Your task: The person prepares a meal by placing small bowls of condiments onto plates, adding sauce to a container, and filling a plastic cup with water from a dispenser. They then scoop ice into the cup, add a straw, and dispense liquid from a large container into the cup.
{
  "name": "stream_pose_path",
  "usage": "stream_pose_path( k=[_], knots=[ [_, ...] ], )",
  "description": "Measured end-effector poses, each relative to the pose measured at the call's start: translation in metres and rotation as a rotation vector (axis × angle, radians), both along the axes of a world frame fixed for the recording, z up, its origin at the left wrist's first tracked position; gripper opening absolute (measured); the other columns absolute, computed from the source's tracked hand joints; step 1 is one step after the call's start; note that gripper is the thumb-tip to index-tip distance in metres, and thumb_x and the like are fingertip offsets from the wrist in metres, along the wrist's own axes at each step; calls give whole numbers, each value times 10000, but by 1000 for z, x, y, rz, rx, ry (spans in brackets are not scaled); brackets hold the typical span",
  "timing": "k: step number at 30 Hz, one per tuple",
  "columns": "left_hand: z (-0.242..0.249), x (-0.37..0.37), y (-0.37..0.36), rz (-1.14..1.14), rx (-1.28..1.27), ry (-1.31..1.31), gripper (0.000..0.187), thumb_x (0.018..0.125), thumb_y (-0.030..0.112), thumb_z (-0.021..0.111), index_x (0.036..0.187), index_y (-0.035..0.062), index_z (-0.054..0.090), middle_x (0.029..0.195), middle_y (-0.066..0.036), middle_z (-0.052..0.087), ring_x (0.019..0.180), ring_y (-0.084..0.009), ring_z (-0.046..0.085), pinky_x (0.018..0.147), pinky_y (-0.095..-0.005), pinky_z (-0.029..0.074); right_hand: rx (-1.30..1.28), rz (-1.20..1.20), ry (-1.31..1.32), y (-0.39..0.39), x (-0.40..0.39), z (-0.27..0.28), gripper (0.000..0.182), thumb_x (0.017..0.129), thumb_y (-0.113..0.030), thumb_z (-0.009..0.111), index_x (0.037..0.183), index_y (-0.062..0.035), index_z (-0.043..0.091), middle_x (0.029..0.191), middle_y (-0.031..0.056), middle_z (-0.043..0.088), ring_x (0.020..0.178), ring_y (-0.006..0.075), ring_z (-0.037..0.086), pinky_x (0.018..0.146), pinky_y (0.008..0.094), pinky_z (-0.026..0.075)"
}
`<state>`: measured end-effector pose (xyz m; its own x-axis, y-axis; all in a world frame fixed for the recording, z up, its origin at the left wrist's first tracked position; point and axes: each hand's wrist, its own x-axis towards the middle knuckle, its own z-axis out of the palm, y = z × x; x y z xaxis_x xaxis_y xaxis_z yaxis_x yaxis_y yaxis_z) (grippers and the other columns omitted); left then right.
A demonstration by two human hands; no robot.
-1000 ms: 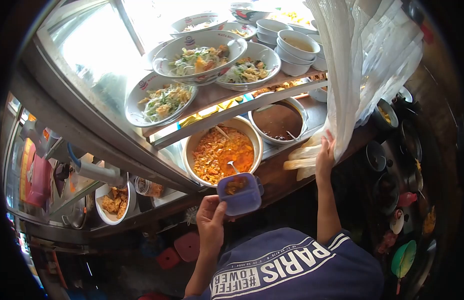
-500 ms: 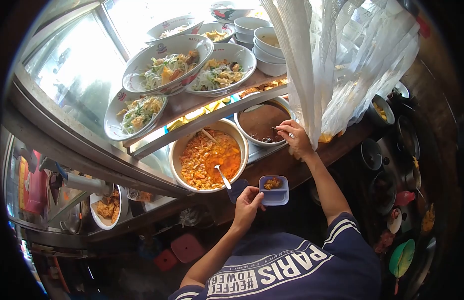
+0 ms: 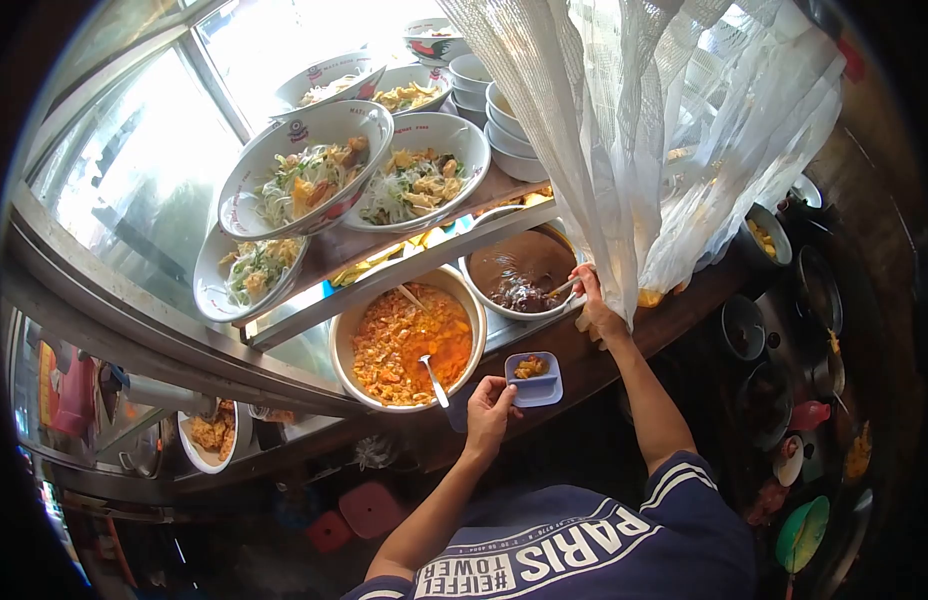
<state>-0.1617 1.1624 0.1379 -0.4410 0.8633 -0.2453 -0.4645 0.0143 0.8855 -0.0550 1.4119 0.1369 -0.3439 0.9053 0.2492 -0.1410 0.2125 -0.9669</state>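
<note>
My left hand [image 3: 491,412] grips the edge of a small purple two-part container [image 3: 540,394], fingers closed on it. Some orange-brown food [image 3: 531,367] lies in the container's far compartment; the near one looks bare. With my right hand [image 3: 606,314] I hold the handle of a spoon [image 3: 564,288], whose bowl end is hidden in dark brown sauce [image 3: 524,258]. Dark lumps show where the sauce is stirred, inside a round pot [image 3: 529,316]. Left of it stands a pot [image 3: 337,355] of orange chopped food, with a metal spoon [image 3: 436,380] leaning in it.
A shelf edge [image 3: 404,270] crosses above both pots, carrying bowls [image 3: 239,185] of noodles and vegetables. White net curtain [image 3: 624,180] hangs against my right hand. A white tub [image 3: 196,450] of fried food stands at left; pans and a green strainer [image 3: 802,535] are at right.
My right hand has pushed the spoon deeper into the dark sauce, which now ripples with lumps at the surface. The container stays in my left hand. The view has shifted slightly.
</note>
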Motion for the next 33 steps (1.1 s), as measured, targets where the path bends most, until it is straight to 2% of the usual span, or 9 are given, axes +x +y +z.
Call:
stream_pose_path(
  k=[3, 14, 21, 23, 24, 26, 30, 32, 33],
  knots=[
    [-2, -3, 6, 9, 9, 17, 107, 934, 109, 583, 973, 15, 549, 876, -45, 602, 692, -78, 574, 576, -214, 507, 37, -76, 37, 5, 9, -5, 239, 967, -214, 548, 832, -45, 650, 695, -11, 580, 607, 58, 510, 574, 213, 423],
    [-6, -4, 24, 51, 40, 30, 112, 933, 103, 581, 982, 6, 551, 877, -40, 597, 703, -67, 564, 575, -216, 511, -208, -206, -3, 3, 35, -29, 215, 963, -262, 553, 981, -61, 628, 764, 13, 606, 657, 75, 543, 625, 233, 453],
    [-8, -4, 25, 45, 28, 20, 125, 933, 106, 586, 993, 5, 545, 882, -38, 592, 708, -69, 563, 574, -220, 512, -605, -187, -492, -18, 53, -23, 246, 960, -287, 556, 1054, -68, 616, 805, 27, 620, 684, 89, 562, 658, 248, 471],
    [-7, -4, 25, 43, 25, 21, 125, 933, 107, 585, 993, 5, 545, 885, -39, 593, 713, -69, 564, 576, -220, 513, 281, -276, -343, -18, 45, -28, 489, 735, -222, 753, 1164, -49, 597, 925, 82, 655, 849, 261, 627, 747, 320, 508],
    [-6, -4, 25, 49, 29, 20, 126, 933, 107, 585, 993, 5, 545, 884, -39, 594, 713, -70, 564, 576, -220, 512, 282, -274, -342, -16, 48, -37, 489, 735, -222, 753, 1164, -49, 597, 925, 82, 655, 849, 261, 627, 747, 320, 508],
    [-7, -5, 24, 60, 33, 18, 127, 934, 108, 585, 994, 4, 545, 883, -39, 594, 713, -70, 565, 576, -220, 512, -414, 17, -437, -2, 66, -72, 323, 952, -357, 559, 1103, -74, 595, 810, 11, 604, 735, 82, 569, 719, 232, 457],
    [-10, -7, 23, 53, 30, 32, 131, 935, 108, 583, 998, 1, 544, 880, -40, 596, 703, -72, 566, 577, -222, 513, -666, 12, -277, 22, 74, -117, 478, 786, -291, 716, 1194, -80, 584, 989, 87, 630, 827, 192, 615, 671, 283, 510],
    [-9, -7, 24, 51, 35, 41, 130, 936, 108, 582, 996, 0, 544, 878, -40, 596, 698, -72, 566, 578, -223, 513, -16, -172, -163, 14, 53, -97, 337, 956, -296, 557, 1135, -12, 587, 848, 21, 631, 727, 102, 587, 687, 247, 473],
    [-9, -7, 25, 55, 35, 39, 127, 936, 108, 582, 992, 1, 543, 878, -41, 596, 695, -72, 567, 576, -222, 513, 47, -183, -126, 12, 52, -96, 333, 955, -292, 558, 1131, -10, 589, 850, 26, 633, 727, 105, 589, 684, 249, 476]
  ],
)
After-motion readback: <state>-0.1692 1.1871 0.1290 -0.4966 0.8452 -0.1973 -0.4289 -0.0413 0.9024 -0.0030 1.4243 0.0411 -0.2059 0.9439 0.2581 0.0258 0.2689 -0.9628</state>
